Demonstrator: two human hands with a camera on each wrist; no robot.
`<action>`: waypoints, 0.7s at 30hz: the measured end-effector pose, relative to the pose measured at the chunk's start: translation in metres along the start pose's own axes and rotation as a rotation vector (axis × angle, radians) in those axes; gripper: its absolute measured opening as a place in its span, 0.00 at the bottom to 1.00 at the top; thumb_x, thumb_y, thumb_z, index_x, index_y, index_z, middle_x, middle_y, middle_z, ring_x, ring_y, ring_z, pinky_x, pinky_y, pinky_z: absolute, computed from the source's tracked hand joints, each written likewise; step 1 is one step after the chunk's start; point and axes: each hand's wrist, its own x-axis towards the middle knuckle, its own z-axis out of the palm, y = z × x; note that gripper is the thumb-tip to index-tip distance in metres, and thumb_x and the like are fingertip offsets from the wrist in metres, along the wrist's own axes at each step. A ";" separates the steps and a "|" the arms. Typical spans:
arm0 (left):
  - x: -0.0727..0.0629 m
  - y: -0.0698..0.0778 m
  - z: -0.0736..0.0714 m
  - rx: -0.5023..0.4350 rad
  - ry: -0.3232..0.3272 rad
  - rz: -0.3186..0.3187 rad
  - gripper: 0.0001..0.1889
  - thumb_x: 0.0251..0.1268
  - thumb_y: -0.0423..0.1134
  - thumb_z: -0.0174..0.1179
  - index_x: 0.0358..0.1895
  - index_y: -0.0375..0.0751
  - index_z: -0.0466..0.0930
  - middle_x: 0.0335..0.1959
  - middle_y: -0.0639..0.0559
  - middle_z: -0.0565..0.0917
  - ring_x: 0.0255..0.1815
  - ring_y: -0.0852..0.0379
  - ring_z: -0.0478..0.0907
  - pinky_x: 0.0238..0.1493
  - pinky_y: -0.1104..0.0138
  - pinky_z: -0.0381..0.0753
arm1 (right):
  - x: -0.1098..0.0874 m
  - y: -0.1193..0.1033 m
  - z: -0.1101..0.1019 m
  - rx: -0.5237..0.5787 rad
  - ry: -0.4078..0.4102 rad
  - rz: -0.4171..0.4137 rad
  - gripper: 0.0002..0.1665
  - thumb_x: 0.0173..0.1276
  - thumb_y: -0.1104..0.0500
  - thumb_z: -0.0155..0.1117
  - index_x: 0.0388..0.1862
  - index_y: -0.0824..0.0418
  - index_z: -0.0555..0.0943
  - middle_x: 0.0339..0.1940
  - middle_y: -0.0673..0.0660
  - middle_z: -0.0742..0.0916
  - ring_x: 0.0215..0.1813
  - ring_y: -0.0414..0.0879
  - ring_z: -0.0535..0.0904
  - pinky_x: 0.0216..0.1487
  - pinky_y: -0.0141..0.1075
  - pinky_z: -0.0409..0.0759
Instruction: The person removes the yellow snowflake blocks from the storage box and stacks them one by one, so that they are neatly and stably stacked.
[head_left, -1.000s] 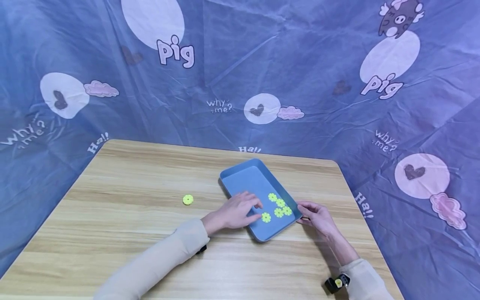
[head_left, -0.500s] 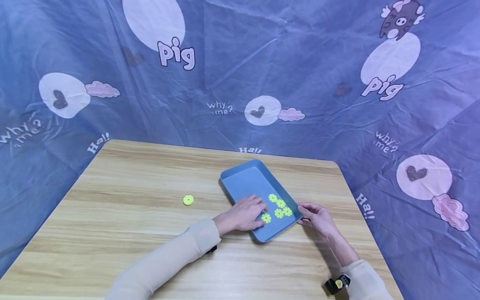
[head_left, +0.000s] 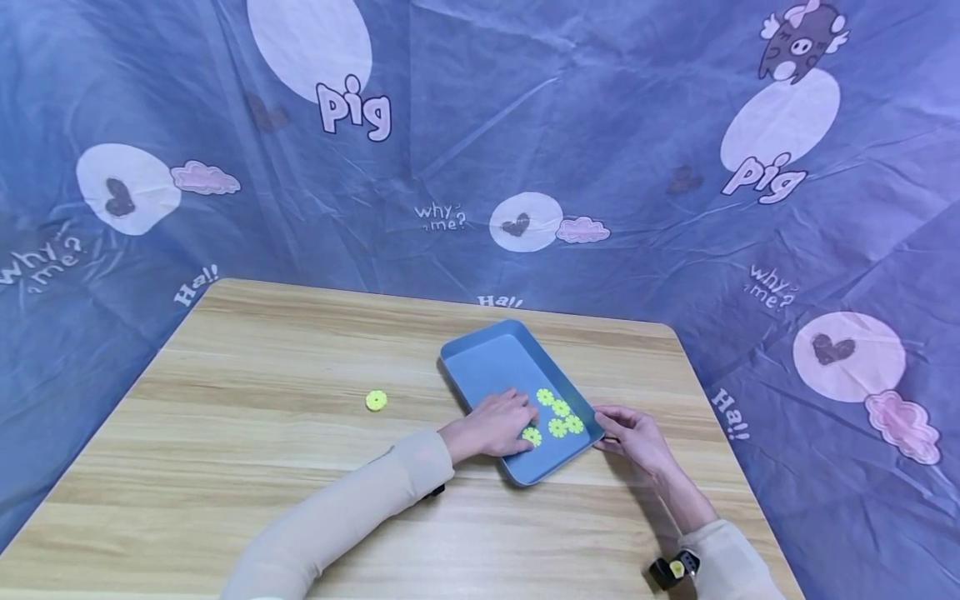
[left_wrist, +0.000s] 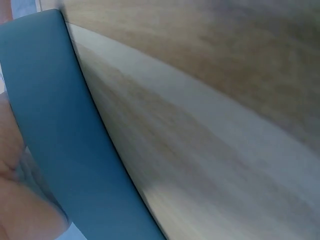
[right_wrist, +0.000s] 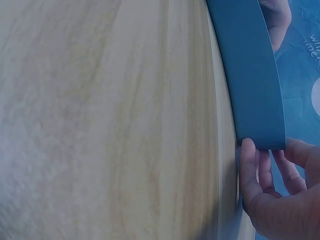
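Note:
A blue rectangular tray (head_left: 483,362) lies at an angle on the table, with several yellow-green notched discs (head_left: 561,407) inside. My left hand (head_left: 497,423) reaches over the tray's left side. Its thumb and forefinger close around one notched disc (head_left: 532,437) on the tray floor. In the left wrist view the tray's outer wall (left_wrist: 65,115) hides the disc. At the near right corner, my right hand (head_left: 633,437) grips the tray. The right wrist view shows thumb and fingers of that hand (right_wrist: 280,200) at the wall's end.
Left of the tray, another yellow-green disc (head_left: 377,400) lies alone on the wooden table (head_left: 262,450). A blue printed cloth (head_left: 450,150) hangs behind and beside the table. A black wrist camera (head_left: 665,572) sits below the right sleeve.
My left hand has moved right and down into the tray, and its thumb and forefinger have come together around a disc. The right hand and tray stay in place.

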 end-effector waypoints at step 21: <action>0.005 0.000 0.001 -0.108 -0.023 -0.041 0.19 0.67 0.53 0.72 0.57 0.52 0.85 0.60 0.53 0.84 0.63 0.52 0.77 0.71 0.56 0.78 | 0.000 0.001 -0.002 0.007 -0.014 -0.002 0.11 0.80 0.61 0.63 0.56 0.62 0.85 0.42 0.44 0.89 0.43 0.36 0.87 0.46 0.30 0.89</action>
